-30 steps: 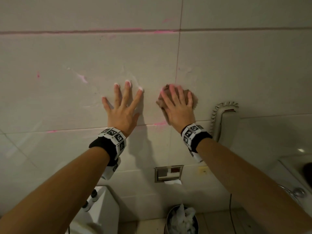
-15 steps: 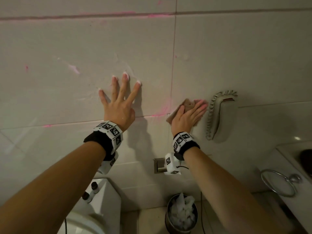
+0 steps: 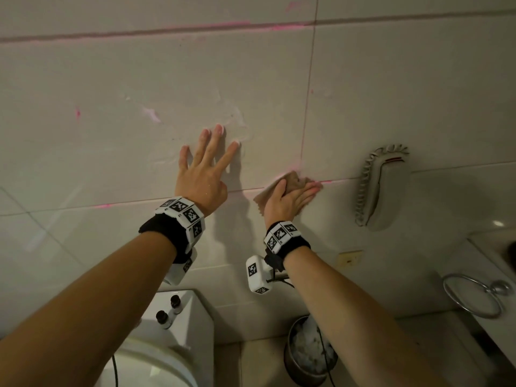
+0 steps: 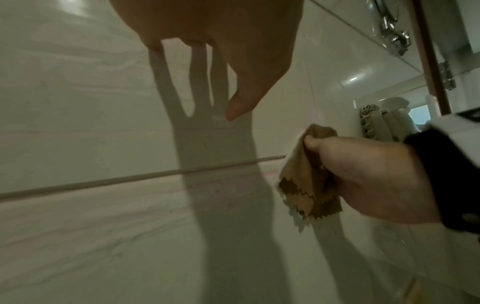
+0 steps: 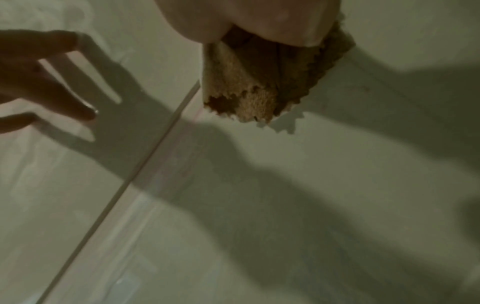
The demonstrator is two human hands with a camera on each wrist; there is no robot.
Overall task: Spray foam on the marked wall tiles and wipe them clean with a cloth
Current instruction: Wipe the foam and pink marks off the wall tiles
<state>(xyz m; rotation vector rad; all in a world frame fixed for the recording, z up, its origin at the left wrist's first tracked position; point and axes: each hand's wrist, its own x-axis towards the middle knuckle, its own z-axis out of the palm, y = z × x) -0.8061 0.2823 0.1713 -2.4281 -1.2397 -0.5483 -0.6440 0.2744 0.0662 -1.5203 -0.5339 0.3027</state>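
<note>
The pale wall tile [image 3: 156, 79] carries pink marks and thin foam smears, with pink along its grout lines. My left hand [image 3: 205, 169] lies against it, fingers straight and spread. My right hand [image 3: 293, 198] presses a crumpled brown cloth [image 3: 294, 182] onto the wall at the lower grout line, just right of the vertical joint. In the left wrist view the right thumb curls over the cloth [image 4: 309, 174]. The right wrist view shows the cloth [image 5: 259, 86] bunched under the palm. No spray can is in view.
A wall phone [image 3: 382, 188] with a coiled cord hangs right of the cloth. Below are a toilet cistern [image 3: 190, 325] with small bottles, a metal bin [image 3: 307, 356] of paper, a towel ring [image 3: 474, 300] and a counter edge [image 3: 491, 247] at the right.
My right hand slid the cloth down from mid-tile to the lower grout line, then slightly left. The left hand stayed spread on the wall.
</note>
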